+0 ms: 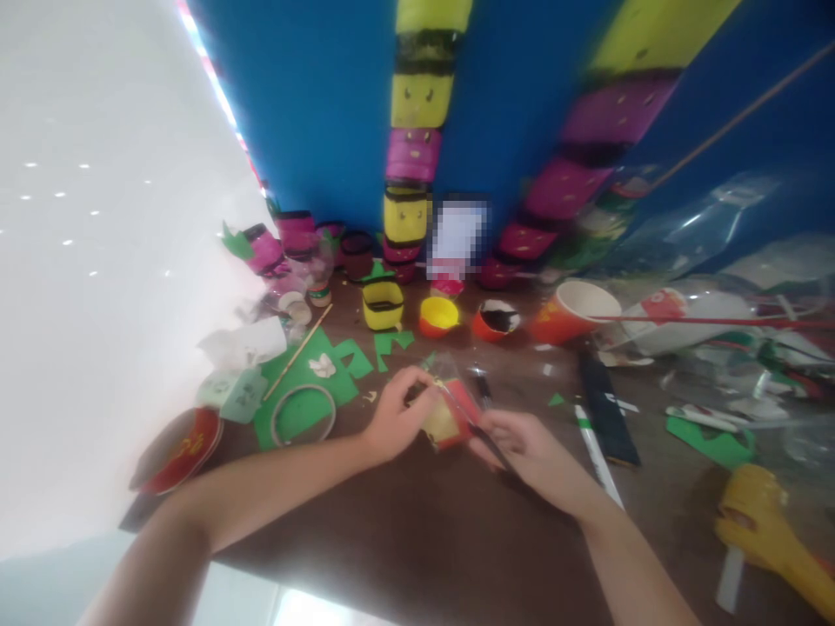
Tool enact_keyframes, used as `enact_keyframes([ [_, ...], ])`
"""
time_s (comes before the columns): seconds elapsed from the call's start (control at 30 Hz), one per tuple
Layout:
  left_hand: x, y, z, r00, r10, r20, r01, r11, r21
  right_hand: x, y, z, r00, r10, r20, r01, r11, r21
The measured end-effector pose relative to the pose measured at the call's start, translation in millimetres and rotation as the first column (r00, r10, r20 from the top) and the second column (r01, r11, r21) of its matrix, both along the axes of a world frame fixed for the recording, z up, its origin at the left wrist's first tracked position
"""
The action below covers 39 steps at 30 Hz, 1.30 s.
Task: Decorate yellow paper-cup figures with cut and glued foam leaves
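Observation:
My left hand is closed on a small red and yellow cup-like piece held over the brown table. My right hand is closed round a thin dark tool, perhaps a brush or blade, whose tip touches the piece. Both hands meet near the table's middle. The picture is blurred, so the tool's kind is unclear.
Green foam sheets, a tape ring and a red lid lie at left. Small painted cups in yellow, orange and red stand behind. A marker, a dark strip and a yellow glue gun lie at right.

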<state>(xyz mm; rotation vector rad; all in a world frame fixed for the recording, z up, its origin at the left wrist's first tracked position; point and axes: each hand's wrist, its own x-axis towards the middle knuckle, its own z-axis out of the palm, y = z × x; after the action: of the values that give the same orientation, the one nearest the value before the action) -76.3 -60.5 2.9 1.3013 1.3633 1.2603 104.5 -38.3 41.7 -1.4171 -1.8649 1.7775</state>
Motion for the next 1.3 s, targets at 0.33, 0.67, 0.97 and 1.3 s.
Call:
enact_keyframes([
  [0.33, 0.6, -0.4, 3.2, 1.000, 0.000, 0.022, 0.000, 1.000, -0.001, 3.2, 0.6, -1.9, 0.999, 0.046, 0.020, -0.046, 0.998, 0.034],
  [0.67, 0.5, 0.1, 1.1, 0.999, -0.009, 0.034, 0.010, 1.000, -0.025, 1.2, 0.8, 0.5, 0.999, 0.035, 0.018, -0.036, 0.998, 0.048],
  [0.97, -0.4, -0.2, 0.8, 0.999, -0.002, 0.040, 0.002, 1.000, 0.000, 2.8, 0.9, 0.0, 0.999, 0.040, 0.002, -0.040, 0.995, 0.087],
  [1.3, 0.5, -0.2, 0.4, 0.999, 0.012, 0.041, -0.012, 1.000, 0.009, 0.9, 0.5, 1.4, 0.999, 0.043, 0.020, -0.045, 0.996, 0.080],
])
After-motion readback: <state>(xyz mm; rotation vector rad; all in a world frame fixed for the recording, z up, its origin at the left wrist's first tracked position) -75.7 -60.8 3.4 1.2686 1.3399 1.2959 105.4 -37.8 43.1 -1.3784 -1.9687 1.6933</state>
